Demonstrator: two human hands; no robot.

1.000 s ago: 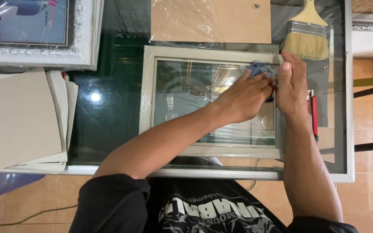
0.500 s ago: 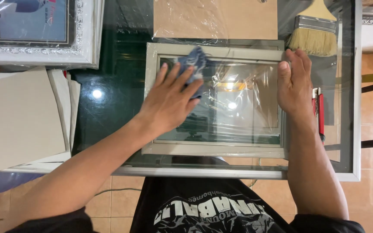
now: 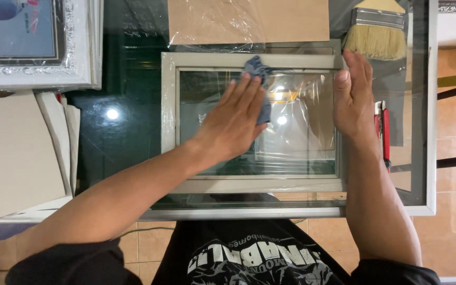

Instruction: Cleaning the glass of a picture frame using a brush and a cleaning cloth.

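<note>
A pale grey picture frame (image 3: 170,121) with a glass pane lies flat on a glass-topped table (image 3: 428,158). My left hand (image 3: 233,121) presses flat on a small blue-grey cloth (image 3: 257,71) against the pane, fingers spread toward the upper middle. My right hand (image 3: 352,97) rests flat on the frame's right edge, holding it down with fingers straight. The glass reflects ceiling lights between both hands.
A wide paintbrush (image 3: 378,29) lies at the top right, a brown board under plastic wrap (image 3: 249,21) above the frame. A red cutter (image 3: 385,132) sits right of my right hand. An ornate white framed picture (image 3: 32,42) and stacked boards (image 3: 17,153) fill the left.
My left hand with the cloth slid from the frame's right side to the left, then back toward the upper middle of the pane. The right hand stayed on the right edge.
</note>
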